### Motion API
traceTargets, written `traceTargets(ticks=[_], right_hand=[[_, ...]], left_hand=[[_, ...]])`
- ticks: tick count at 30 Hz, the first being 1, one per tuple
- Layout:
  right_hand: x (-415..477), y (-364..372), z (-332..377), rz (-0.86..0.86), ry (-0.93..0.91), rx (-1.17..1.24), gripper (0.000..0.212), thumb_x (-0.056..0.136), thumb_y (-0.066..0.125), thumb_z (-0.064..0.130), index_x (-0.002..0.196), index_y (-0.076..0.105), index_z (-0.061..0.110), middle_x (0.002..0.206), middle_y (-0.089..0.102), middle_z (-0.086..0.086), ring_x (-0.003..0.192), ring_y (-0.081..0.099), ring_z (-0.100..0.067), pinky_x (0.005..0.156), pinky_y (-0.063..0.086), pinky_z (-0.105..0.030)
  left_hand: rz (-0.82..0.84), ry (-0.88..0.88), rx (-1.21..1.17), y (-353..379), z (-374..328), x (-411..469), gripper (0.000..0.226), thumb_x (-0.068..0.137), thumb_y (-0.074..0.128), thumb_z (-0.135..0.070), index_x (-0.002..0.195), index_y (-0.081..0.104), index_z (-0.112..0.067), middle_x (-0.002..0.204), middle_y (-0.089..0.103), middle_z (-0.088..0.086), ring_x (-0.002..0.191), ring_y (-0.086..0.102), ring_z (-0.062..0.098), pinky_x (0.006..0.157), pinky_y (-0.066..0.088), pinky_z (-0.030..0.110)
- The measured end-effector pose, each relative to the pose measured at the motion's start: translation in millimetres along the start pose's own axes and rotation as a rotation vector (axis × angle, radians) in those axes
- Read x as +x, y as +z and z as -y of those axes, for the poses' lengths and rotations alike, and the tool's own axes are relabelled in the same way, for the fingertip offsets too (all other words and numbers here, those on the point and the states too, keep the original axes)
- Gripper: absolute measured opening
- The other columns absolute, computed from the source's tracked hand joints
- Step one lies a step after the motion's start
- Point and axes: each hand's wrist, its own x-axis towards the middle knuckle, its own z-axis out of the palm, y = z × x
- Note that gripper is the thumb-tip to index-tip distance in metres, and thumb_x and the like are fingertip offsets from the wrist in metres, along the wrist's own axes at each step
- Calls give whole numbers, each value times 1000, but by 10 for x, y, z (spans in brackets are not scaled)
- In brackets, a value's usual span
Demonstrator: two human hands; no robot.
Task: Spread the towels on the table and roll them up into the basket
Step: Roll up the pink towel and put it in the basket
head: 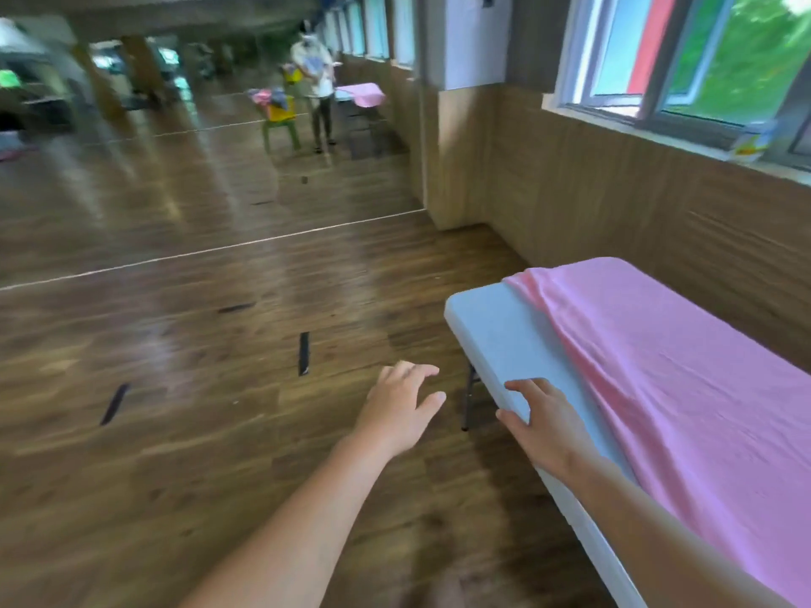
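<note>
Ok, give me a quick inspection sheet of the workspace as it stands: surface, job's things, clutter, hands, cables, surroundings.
Surface: white folding table at right, near strip bare.
Job's things: pink towel spread over most of the table, wrinkled along its near edge; not rolled. Basket: nothing seen near the table.
Clutter: nothing seen on the table; dark tape marks on the floor.
Hands: left hand open in the air over the floor, empty; right hand open, fingers on the table's edge, apart from the towel.
Cables: nothing seen.
Surroundings: wood floor, mirror wall ahead, windows at right with a small carton on the sill.
</note>
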Motion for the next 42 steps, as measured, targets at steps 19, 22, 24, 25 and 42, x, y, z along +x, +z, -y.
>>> traceTargets(ticks=[19, 22, 24, 25, 42], right_hand=[[1391, -67, -1587, -268, 622, 41, 48, 86, 69, 41, 129, 58, 26, 129, 54, 1, 115, 53, -14, 98, 44, -32], [1627, -85, -1759, -248, 679, 14, 50, 85, 69, 44, 130, 58, 25, 131, 55, -2, 121, 52, -23, 101, 42, -33], [1768, -86, -1811, -262, 723, 13, 50, 86, 69, 47, 129, 58, 25, 130, 55, -1, 121, 52, -23, 100, 43, -34], [1810, -75, -1808, -273, 737, 16, 49, 86, 69, 47, 129, 58, 25, 129, 55, -1, 120, 53, -23, 100, 43, -34], [1744, 423, -1353, -365, 1347, -262, 27, 89, 59, 23, 115, 66, 30, 121, 60, 4, 113, 48, -21, 86, 49, -34]], left_hand=[[424, 481, 103, 1245, -472, 3536, 42, 97, 50, -50, 137, 48, -36, 141, 46, -10, 132, 38, 15, 109, 35, 37], [452, 527, 112, 1355, -506, 3971, 41, 97, 50, -51, 136, 48, -38, 141, 47, -11, 133, 39, 15, 110, 33, 37], [480, 569, 104, 1441, -514, 4282, 39, 96, 51, -50, 133, 50, -39, 137, 50, -13, 130, 41, 15, 108, 37, 37], [492, 595, 89, 1484, -515, 4417, 36, 95, 52, -50, 130, 52, -40, 133, 53, -15, 127, 43, 13, 106, 40, 36], [596, 1025, 373, 2141, -350, 5952, 31, 93, 53, -23, 122, 61, -31, 120, 56, -6, 118, 49, 20, 93, 46, 36]])
